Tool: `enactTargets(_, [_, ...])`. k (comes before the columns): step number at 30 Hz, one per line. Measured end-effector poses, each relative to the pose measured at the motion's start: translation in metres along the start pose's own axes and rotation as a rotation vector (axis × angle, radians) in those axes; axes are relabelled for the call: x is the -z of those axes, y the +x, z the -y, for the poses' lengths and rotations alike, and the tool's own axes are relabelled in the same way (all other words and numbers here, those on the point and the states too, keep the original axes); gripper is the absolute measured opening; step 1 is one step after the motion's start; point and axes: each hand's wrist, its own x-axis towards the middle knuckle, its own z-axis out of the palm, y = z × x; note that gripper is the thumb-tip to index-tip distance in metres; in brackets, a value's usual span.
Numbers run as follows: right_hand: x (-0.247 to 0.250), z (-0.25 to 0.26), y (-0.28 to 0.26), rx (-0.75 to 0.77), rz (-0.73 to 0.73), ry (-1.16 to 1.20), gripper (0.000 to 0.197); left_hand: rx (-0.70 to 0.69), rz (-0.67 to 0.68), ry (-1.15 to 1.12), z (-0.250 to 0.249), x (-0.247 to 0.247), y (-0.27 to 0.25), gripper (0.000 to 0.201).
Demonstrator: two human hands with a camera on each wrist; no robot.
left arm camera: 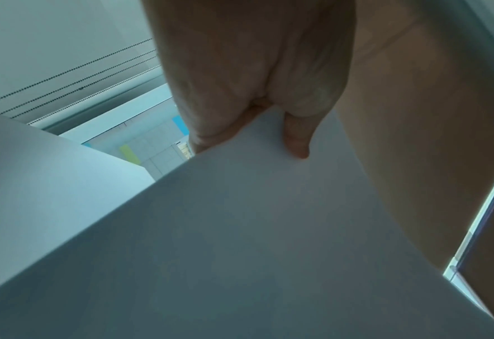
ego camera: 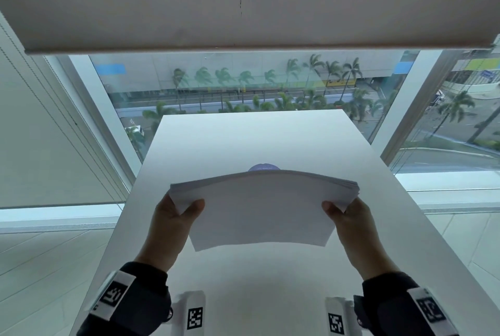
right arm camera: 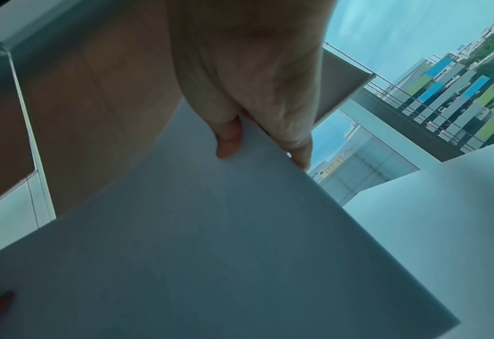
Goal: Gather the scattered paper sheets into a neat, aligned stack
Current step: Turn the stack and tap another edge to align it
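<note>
One white, smooth, rectangular table [ego camera: 270,140]. One bowed stack of thin white paper [ego camera: 259,211], held above it. Two hands: left hand [ego camera: 173,224] and right hand [ego camera: 349,224], thumbs on top, fingers curled beneath, pinching opposite ends.

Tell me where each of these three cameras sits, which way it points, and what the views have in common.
Head: worn on the head, facing forward and down over the white table toward the window; both hands and wristbands show.
Left wrist: looks along the left hand; its thumb lies on the paper stack.
Right wrist: looks along the right hand; its thumb lies on the same stack.
Shared: all three show the stack, held above the table by both hands, and the window.
</note>
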Motion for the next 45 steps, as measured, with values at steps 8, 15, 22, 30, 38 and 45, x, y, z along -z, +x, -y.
enactTargets(8, [-0.008, -0.054, -0.012, -0.198, 0.104, -0.206, 0.021, 0.284, 0.016, -0.046, 0.05, -0.006, -0.024, 0.024])
enactTargets(15, [-0.008, -0.049, -0.005, -0.179, 0.085, -0.096, 0.033, 0.246, 0.036, -0.008, 0.046, -0.009, -0.016, 0.026])
enactTargets(22, [-0.01, -0.059, 0.003, -0.199, 0.138, -0.224, 0.022, 0.281, 0.054, 0.051, 0.06, -0.009, -0.006, 0.024])
enactTargets(30, [-0.022, -0.094, 0.007, -0.347, 0.241, -0.4, 0.034, 0.49, 0.097, 0.197, 0.109, -0.004, -0.014, 0.012])
enactTargets(38, [-0.03, -0.088, 0.041, -0.349, 0.181, -0.317, 0.022, 0.439, 0.18, 0.157, 0.088, -0.013, 0.024, 0.028])
enactTargets(45, [-0.051, -0.087, 0.089, -0.519, 0.208, -0.307, 0.008, 0.636, 0.185, 0.34, 0.104, -0.032, 0.067, 0.027])
